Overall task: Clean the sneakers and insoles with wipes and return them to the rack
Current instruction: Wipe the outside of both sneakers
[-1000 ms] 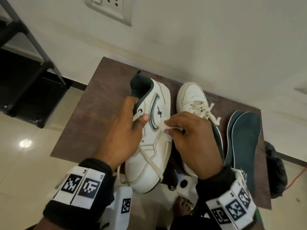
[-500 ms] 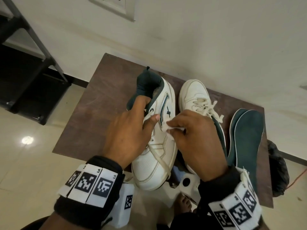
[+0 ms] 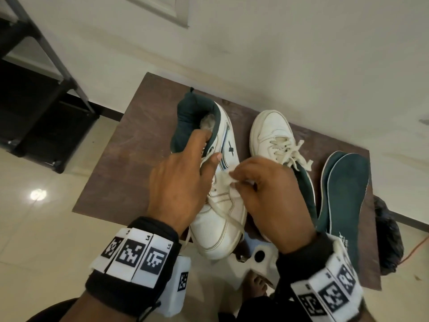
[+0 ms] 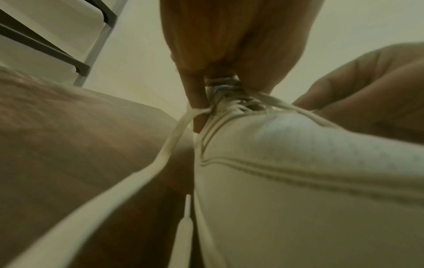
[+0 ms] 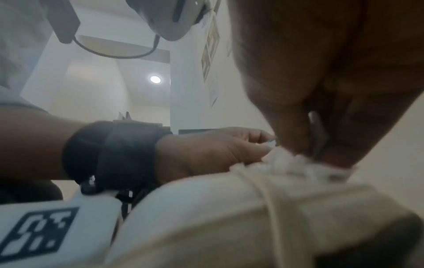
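Left hand point(image 3: 178, 180) grips one sneaker point(image 3: 222, 219) by its collar, fingers hooked inside the dark green lining and thumb pressed on the white side panel, which tips the shoe onto its edge so that side faces up for cleaning. Right hand point(image 3: 267, 196) pinches a small crumpled wipe point(image 3: 228, 182) between its fingertips and holds it against that upturned side, just beside the left thumb; the grip looks tight and narrow, suited to rubbing a small patch near the stripe. A loose lace point(image 3: 226, 216) trails across the toe of the held shoe and, I would guess, could snag under the wipe. Second sneaker point(image 3: 276, 135) sits flat on the brown table point(image 3: 130, 163), toe toward the wall, parked close by, presumably waiting its turn or already done; I cannot tell which. Two dark green insoles point(image 3: 346, 194) lie overlapped at the table's right side, pulled out so they can be wiped apart from the shoes. So: two sneakers, two insoles, one wipe in view. Off to the left stands the black rack point(image 3: 41, 117), where everything has to go back.
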A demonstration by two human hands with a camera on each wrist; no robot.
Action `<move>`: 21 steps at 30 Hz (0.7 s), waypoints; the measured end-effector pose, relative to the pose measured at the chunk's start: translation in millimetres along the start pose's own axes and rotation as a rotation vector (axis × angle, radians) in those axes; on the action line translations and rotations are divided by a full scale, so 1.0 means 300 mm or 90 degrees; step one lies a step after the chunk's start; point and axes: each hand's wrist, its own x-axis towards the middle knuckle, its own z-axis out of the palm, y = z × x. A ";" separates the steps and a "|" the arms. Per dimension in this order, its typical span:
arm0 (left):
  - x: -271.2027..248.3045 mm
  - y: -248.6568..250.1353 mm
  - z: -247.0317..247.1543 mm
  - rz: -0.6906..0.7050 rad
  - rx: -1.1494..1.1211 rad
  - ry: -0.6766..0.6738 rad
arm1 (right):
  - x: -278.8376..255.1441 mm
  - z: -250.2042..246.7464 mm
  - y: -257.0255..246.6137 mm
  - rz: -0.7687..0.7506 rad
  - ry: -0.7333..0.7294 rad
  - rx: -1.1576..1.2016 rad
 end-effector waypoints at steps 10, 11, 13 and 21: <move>0.004 -0.032 -0.010 -0.094 -0.096 0.027 | -0.025 -0.091 0.010 0.174 -0.213 0.085; 0.006 -0.033 -0.010 -0.092 -0.093 0.033 | -0.030 -0.093 0.010 0.169 -0.229 0.087; 0.011 -0.034 -0.009 -0.091 -0.110 0.036 | -0.031 -0.077 0.018 0.171 -0.163 0.083; 0.013 -0.010 0.009 -0.105 -0.112 0.078 | -0.015 -0.048 0.003 0.194 -0.019 0.052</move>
